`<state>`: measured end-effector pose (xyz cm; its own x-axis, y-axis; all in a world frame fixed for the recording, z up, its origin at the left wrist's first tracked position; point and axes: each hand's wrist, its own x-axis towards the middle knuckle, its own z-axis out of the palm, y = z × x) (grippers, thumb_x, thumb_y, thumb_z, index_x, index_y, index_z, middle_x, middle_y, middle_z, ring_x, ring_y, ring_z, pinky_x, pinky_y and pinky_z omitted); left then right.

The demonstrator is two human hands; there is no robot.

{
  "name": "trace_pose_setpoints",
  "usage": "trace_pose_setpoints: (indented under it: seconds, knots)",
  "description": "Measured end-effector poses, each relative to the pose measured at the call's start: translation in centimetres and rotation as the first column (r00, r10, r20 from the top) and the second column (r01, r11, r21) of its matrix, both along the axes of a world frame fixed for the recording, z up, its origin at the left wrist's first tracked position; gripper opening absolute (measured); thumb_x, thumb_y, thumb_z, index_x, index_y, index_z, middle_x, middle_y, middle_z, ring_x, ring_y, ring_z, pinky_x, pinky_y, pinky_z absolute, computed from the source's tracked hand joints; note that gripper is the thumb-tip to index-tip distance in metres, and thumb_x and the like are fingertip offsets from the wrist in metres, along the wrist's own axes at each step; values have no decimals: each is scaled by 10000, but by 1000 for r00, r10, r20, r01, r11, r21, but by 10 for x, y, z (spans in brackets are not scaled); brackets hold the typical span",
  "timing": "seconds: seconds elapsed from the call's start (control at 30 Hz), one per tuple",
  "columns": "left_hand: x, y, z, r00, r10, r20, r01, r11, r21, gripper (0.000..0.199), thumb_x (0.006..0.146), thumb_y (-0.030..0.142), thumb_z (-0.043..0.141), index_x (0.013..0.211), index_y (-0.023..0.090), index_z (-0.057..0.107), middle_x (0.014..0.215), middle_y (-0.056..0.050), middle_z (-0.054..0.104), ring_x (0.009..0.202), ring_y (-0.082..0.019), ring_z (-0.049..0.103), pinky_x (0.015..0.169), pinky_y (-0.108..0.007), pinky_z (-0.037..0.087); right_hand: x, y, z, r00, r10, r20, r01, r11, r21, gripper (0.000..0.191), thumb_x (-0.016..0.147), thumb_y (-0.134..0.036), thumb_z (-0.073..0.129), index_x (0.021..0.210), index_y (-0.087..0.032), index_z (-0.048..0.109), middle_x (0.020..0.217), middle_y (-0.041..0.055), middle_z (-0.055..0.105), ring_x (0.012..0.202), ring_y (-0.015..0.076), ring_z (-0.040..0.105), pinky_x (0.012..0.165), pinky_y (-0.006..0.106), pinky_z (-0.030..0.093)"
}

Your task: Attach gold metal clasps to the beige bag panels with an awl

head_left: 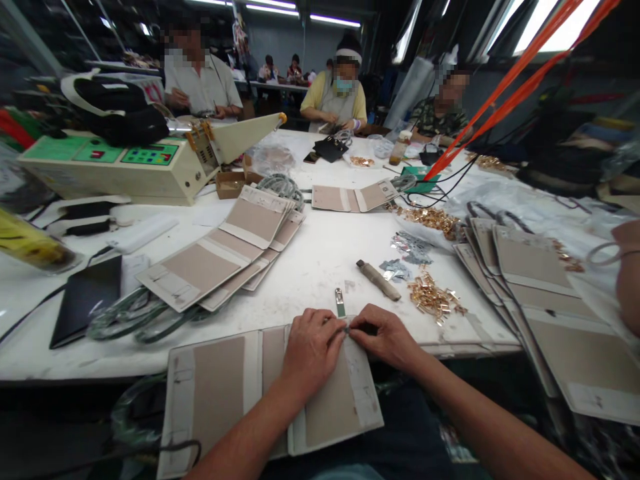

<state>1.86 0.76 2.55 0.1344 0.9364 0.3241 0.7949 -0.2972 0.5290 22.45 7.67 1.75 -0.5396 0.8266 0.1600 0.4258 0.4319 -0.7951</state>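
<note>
A flat beige bag panel (215, 380) with pale strips lies across my lap, against the table's front edge. My left hand (311, 347) rests on its right half, fingers curled, thumb and forefinger gripping at the far edge. My right hand (385, 337) meets it there, thumb and forefinger pinched on a small dark bit too tiny to name. Just beyond the fingertips, a green tab with a metal end (340, 300) sticks out onto the table. A cord handle (133, 410) in clear wrap hangs at the panel's left side.
Stacked bag panels lie left (200, 267) and right (545, 300). Near my right hand are a wrapped tool (379, 280), gold metal pieces (434, 297) and silver pieces (411, 247). A beige machine (115, 173) stands back left. Orange straps (505, 87) hang at right. Co-workers sit opposite.
</note>
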Motion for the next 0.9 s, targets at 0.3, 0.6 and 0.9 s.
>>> trace_pose_setpoints:
  seconds: [0.3,0.6,0.9]
  knots:
    - [-5,3,-3,999,-37,14,36,999,35,136,978,182,645,1042,275,721,1137,-32,680,1088,-271,565,906,-465,435,11,6,17,999,-30,25,28,997,77,145,855,-233,741,991,-259,784,895,22,691,844,183,657,796,313,509]
    - [-9,8,-16,999,-31,-25,33,996,88,138,982,214,613,1033,297,711,1200,-26,691,1156,-284,589,940,-493,454,115,121,26,715,-593,370,520,805,286,240,922,-355,618,1030,-238,798,1035,45,782,964,218,708,842,307,510]
    - [-10,7,-16,999,-34,-28,36,993,108,153,958,188,625,1017,305,704,1162,-23,703,1117,-279,617,910,-477,486,124,183,18,509,-649,565,618,733,284,260,871,-435,674,975,-258,833,991,88,798,897,264,723,676,308,435]
